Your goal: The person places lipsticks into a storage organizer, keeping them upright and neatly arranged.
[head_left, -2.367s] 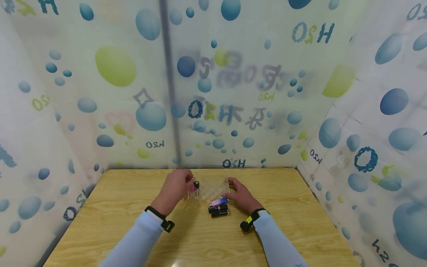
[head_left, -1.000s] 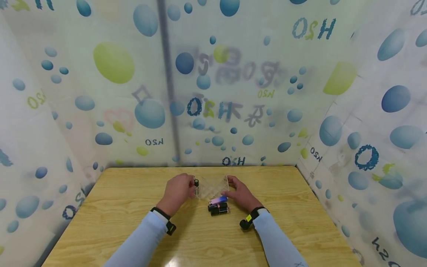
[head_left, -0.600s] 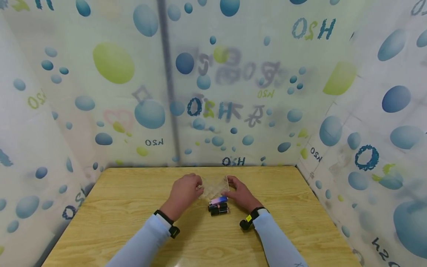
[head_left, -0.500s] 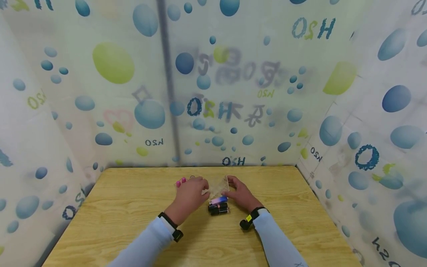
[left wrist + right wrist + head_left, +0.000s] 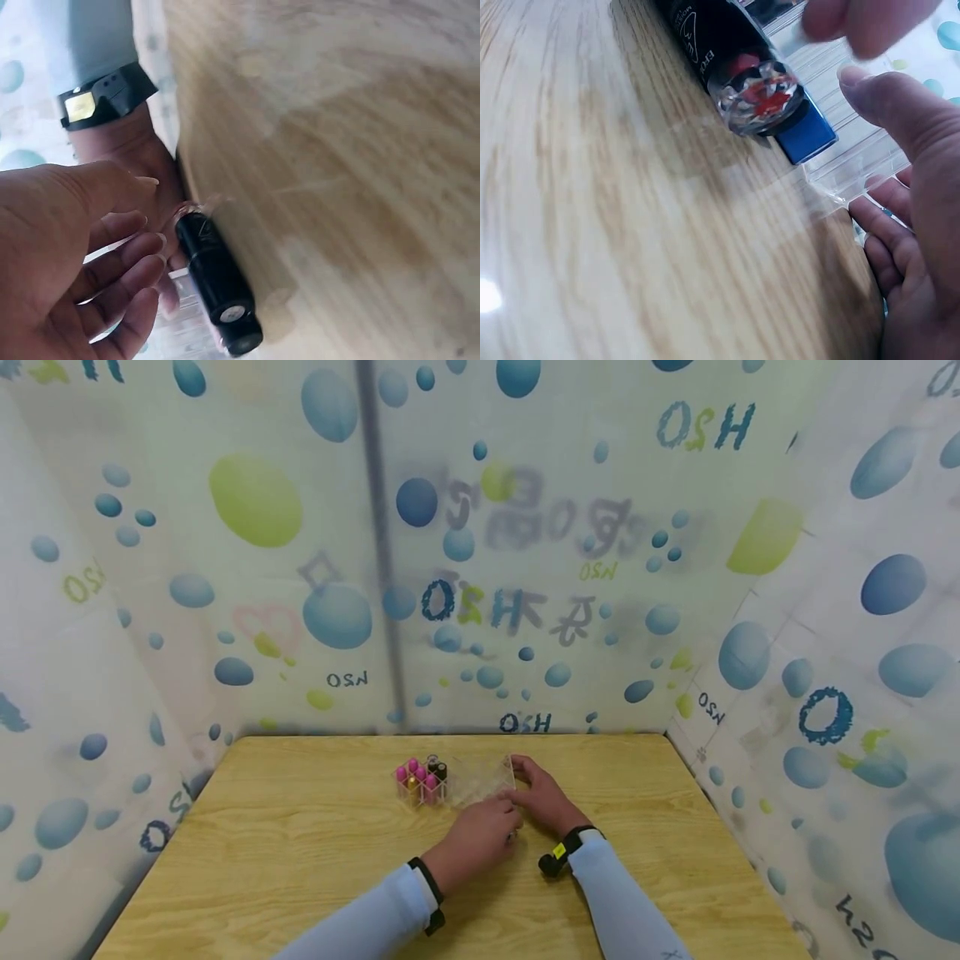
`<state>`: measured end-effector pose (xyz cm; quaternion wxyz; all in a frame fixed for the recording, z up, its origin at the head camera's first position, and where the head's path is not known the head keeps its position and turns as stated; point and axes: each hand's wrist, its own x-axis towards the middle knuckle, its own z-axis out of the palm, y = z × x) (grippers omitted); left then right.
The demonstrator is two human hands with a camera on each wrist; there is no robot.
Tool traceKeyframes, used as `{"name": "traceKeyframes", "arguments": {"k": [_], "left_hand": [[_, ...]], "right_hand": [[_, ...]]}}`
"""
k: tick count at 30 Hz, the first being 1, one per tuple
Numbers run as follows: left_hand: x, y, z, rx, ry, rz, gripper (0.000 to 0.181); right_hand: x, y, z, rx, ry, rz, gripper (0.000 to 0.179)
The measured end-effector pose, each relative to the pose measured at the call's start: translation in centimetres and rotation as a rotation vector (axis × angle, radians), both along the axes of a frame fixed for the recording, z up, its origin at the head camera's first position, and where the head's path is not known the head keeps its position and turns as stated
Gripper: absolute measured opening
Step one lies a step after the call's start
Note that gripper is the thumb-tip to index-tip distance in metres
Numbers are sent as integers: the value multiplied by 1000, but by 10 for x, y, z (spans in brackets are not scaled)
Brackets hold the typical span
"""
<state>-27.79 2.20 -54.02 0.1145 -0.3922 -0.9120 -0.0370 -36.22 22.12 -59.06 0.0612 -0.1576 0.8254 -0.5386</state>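
A clear plastic lipstick organizer (image 5: 476,781) with criss-cross dividers stands at the table's back middle. Pink-topped lipsticks (image 5: 413,766), a gold one and black ones stand upright in its left part. My right hand (image 5: 549,799) holds the organizer's right end, thumb in front and fingers at the back. My left hand (image 5: 477,837) is over the loose lipsticks before the organizer, largely hiding them in the head view. Its fingers are loosely bent with nothing between them in the left wrist view, beside a black lipstick (image 5: 216,266). A blue tube (image 5: 808,136) lies against the black lipsticks in the right wrist view.
The wood-grain table (image 5: 300,843) reaches back to a curtain (image 5: 480,560) printed with blue and green drops, which also hangs along both sides. Both wrists carry black bands with small cameras.
My left hand has left the organizer's left part and come right and nearer to the loose lipsticks, uncovering the filled compartments. The right hand keeps its place at the organizer's right end.
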Motion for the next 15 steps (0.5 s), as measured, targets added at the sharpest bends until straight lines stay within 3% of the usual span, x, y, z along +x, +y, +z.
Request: {"name": "traceKeyframes", "arguments": {"k": [4,11,15], "left_hand": [[0,2,-2,-24,-4,7,10],[-2,4,-7,-60,-92,49,11],[-4,6,-13,-66,-120,43,10]], "right_hand": [[-1,0,1,16,2,-2,74],[-4,2,-3,44,4,-9,80],[-4,2,-4,38,-7,-2,82]]}}
